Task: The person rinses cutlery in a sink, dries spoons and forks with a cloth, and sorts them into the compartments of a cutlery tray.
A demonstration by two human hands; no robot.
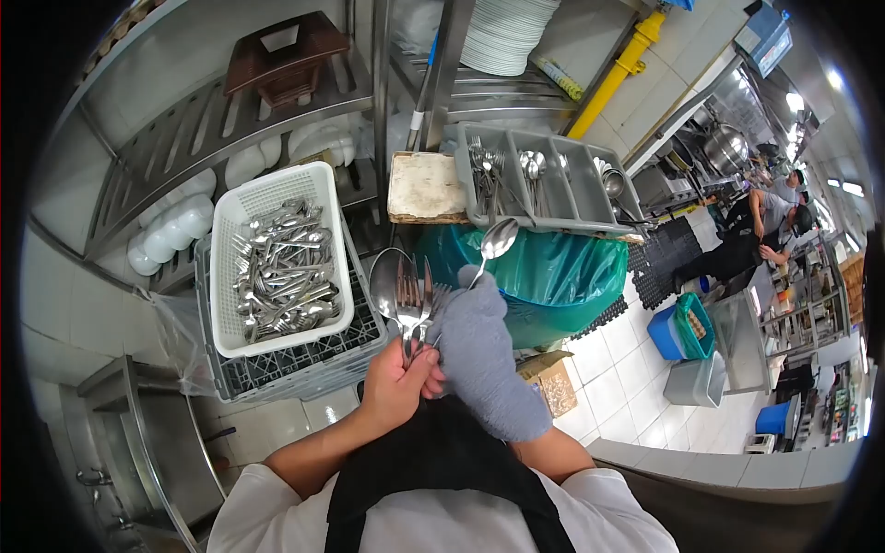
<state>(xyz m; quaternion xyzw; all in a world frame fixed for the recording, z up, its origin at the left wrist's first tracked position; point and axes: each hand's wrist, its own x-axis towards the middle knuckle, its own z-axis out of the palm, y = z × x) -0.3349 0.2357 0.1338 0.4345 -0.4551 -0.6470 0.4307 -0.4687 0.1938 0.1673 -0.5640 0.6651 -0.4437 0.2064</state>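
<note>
My left hand (398, 389) is closed around the handles of a bunch of cutlery held upright in front of the apron. A fork (408, 297), a knife (426, 300) and a large spoon (381, 284) stick up from it. A grey cloth (484, 355) wraps my right hand, so its fingers are hidden. From the cloth's top end rises a shiny spoon (499, 239), gripped through the fabric. Cloth and bunch are side by side. To the left, a white perforated basket (219, 286) holds a heap of mixed cutlery.
Ahead, a grey divided tray (573, 210) holds sorted cutlery above a green-lined bin (562, 318). A worn board (424, 184) lies beside it. The basket sits on a dark crate (364, 343). Steel shelves hold bowls (175, 230) and plates (505, 37). People (770, 221) work further right.
</note>
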